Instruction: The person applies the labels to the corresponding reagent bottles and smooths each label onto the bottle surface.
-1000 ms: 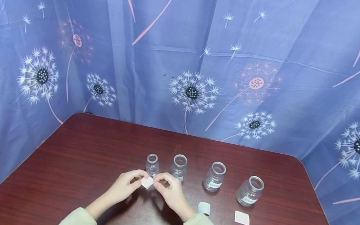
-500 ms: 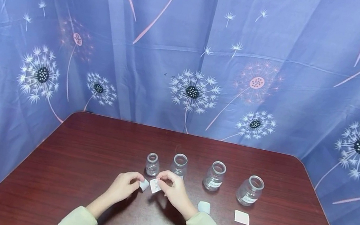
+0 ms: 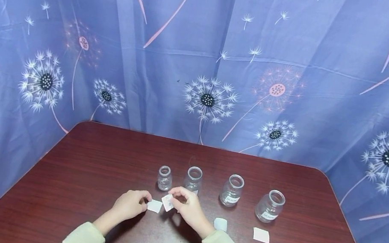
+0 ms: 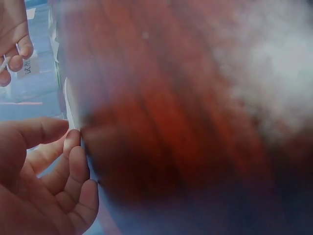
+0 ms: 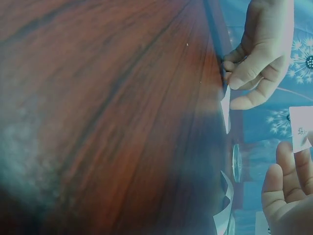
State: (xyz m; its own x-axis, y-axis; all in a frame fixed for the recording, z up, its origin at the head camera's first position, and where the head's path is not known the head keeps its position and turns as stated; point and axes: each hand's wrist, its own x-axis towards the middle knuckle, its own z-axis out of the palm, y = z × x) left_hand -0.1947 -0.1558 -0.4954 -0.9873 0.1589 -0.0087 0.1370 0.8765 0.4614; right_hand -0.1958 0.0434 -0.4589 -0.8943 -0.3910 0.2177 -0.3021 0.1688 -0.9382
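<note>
In the head view my right hand [image 3: 185, 206] pinches a small white sticker label [image 3: 166, 202] by its edge, dark print facing up. That label [image 5: 299, 128] shows printed characters in the right wrist view. My left hand [image 3: 130, 205] pinches the left edge of a white backing paper [image 3: 154, 205] low over the table, thumb and forefinger at that edge. Just behind the hands stand a small glass jar [image 3: 165, 178] with no label showing and a second glass jar [image 3: 194, 178], partly hidden by my right hand.
Two more jars to the right, a third jar [image 3: 232, 190] and a fourth jar [image 3: 270, 206], carry white labels. In front of them lie a curled paper piece [image 3: 220, 224] and a flat paper piece [image 3: 261, 235]. A patterned blue curtain [image 3: 161, 89] hangs behind the dark red table [image 3: 62, 185].
The label and its backing paper have come apart. My right hand has drawn the label slightly right; my left hand has lowered the backing paper toward the table.
</note>
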